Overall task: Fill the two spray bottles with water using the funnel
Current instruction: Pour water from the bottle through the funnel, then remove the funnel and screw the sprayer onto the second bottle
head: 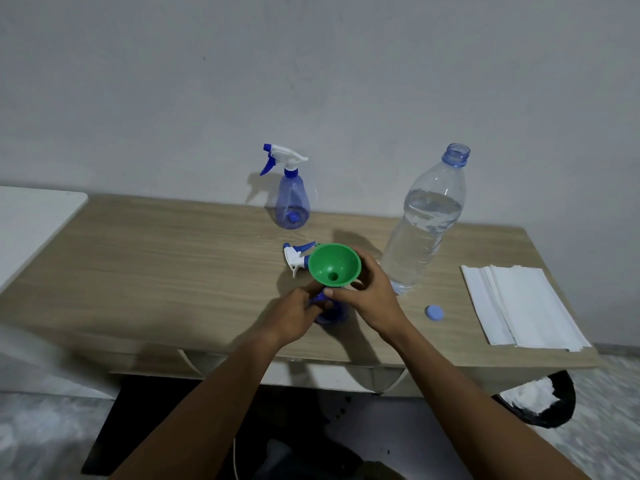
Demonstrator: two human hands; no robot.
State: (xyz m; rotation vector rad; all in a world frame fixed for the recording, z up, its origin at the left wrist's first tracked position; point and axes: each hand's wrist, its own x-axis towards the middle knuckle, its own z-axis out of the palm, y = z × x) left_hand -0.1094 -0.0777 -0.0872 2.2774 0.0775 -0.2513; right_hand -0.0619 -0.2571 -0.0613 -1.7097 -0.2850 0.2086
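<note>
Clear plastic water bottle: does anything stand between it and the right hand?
Nothing visible. The right hand, holding the green plastic funnel, is beside the uncapped clear plastic water bottle; the round blue cap lies aside.

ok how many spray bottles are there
2. The back spray bottle stands by the wall, sprayer on. The front spray bottle, mostly hidden, is under the green funnel, gripped by the left hand; the right hand holds the funnel.
</note>
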